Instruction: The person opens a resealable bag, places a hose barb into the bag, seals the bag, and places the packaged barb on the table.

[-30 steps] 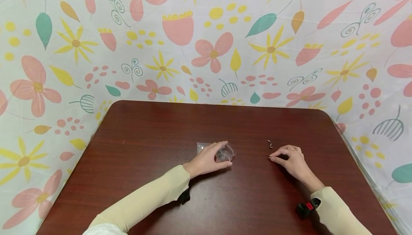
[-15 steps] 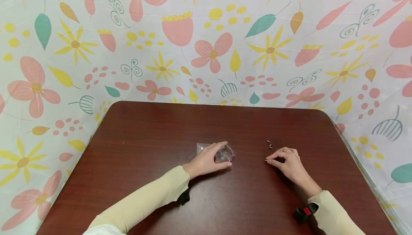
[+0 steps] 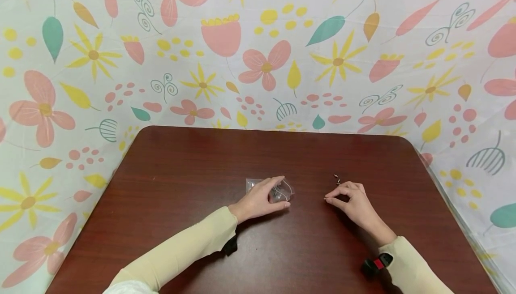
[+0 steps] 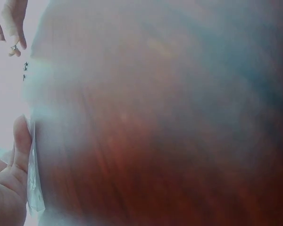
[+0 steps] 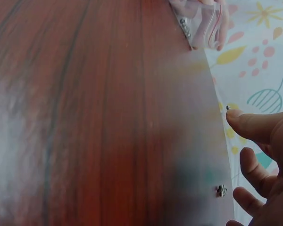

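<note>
A clear plastic zip bag [image 3: 285, 191] lies on the table under my left hand [image 3: 257, 201], whose thumb and fingers curve around it by its mouth. Small dark metal screws [image 5: 185, 28] show inside the bag in the right wrist view. To the right, my right hand [image 3: 356, 206] pinches a tiny metal screw [image 5: 228, 108] between thumb and index finger, mostly hidden by the fingertips. A few loose screws [image 3: 336, 177] lie just beyond the right hand; the right wrist view shows loose screws [image 5: 220, 190] below the thumb.
The dark red-brown wooden table [image 3: 201, 159] has rounded far corners. Behind it hangs a white cloth [image 3: 225, 74] printed with flowers and leaves. A black wrist device [image 3: 372, 265] sits under the right sleeve.
My right hand has moved left toward the bag with the screw pinched, and now partly covers the nearer loose screw. The left hand and bag have stayed put.
</note>
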The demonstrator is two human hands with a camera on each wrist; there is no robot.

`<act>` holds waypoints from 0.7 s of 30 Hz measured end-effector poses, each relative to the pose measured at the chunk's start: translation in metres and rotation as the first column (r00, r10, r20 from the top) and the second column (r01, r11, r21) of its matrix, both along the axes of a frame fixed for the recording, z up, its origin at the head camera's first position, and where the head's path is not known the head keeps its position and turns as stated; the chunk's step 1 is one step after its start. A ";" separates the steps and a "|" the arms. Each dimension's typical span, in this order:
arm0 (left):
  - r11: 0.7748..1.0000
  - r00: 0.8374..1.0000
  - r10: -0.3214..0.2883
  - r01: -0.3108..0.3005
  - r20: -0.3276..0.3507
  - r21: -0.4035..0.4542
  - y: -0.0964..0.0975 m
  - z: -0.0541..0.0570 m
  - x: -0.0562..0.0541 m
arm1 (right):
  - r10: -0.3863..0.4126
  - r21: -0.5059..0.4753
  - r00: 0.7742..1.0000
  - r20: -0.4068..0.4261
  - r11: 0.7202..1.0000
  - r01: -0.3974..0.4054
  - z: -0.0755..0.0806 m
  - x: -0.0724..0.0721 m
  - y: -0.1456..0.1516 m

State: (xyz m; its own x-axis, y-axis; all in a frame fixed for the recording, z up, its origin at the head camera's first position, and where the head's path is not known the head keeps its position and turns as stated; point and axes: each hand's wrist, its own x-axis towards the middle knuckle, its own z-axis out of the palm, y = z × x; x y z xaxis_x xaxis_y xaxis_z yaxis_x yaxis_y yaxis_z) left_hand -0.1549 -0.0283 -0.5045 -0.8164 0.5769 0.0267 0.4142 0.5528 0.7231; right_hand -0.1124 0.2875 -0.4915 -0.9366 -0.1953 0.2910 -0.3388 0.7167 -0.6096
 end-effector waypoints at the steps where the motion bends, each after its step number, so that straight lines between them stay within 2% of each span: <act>1: 1.000 1.000 0.002 -0.002 -0.003 -0.004 0.000 0.000 0.000 | 0.005 -0.002 1.000 -0.007 1.000 -0.005 0.001 0.000 -0.002; 5: 1.000 1.000 0.006 -0.006 -0.009 -0.016 0.000 -0.001 0.000 | 0.021 -0.006 1.000 -0.018 1.000 -0.022 0.003 -0.002 -0.010; 12: 1.000 1.000 0.007 -0.007 -0.006 -0.011 0.000 -0.001 -0.001 | 0.032 -0.034 0.999 0.042 0.999 -0.031 0.005 -0.007 -0.021; 21: 0.999 1.000 0.015 -0.016 -0.017 -0.031 0.001 0.000 0.000 | 0.066 -0.039 0.997 0.028 0.997 -0.065 0.010 -0.014 -0.036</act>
State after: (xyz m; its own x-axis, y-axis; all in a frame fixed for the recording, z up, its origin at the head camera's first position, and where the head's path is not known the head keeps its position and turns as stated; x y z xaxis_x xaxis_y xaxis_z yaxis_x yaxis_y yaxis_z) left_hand -0.1549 -0.0270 -0.5041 -0.8248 0.5650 0.0230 0.4177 0.5814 0.6982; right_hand -0.1262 0.2511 -0.4812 -0.9305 -0.2454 0.2719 -0.3655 0.6697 -0.6464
